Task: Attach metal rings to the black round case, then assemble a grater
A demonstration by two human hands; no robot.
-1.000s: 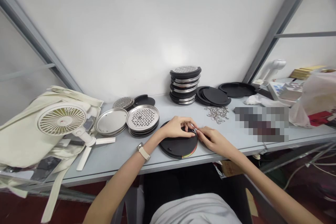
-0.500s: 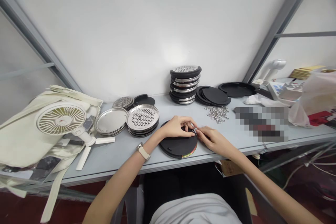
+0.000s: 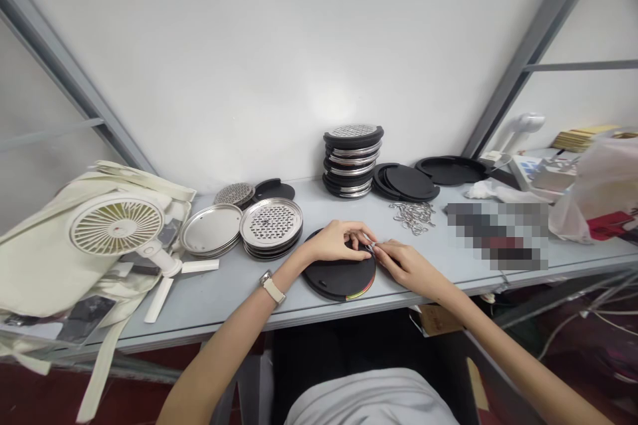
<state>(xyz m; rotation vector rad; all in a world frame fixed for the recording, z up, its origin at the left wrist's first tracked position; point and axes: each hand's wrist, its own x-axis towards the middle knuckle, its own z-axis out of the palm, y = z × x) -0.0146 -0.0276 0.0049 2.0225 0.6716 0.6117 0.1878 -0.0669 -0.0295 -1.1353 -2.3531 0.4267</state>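
Nothing has visibly moved this past second: my right hand (image 3: 405,264) pinches a small metal clip (image 3: 370,248) at the edge of the black disc (image 3: 337,279) beneath my left hand (image 3: 339,241), whose hold I can't tell. Working the clip seems the step, calling next for steadiness.

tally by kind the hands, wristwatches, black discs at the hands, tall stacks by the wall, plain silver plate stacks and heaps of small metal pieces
left hand and right hand: 2
wristwatch: 1
black disc: 1
tall stack: 1
plain silver plate stack: 1
metal heap: 1
total: 7
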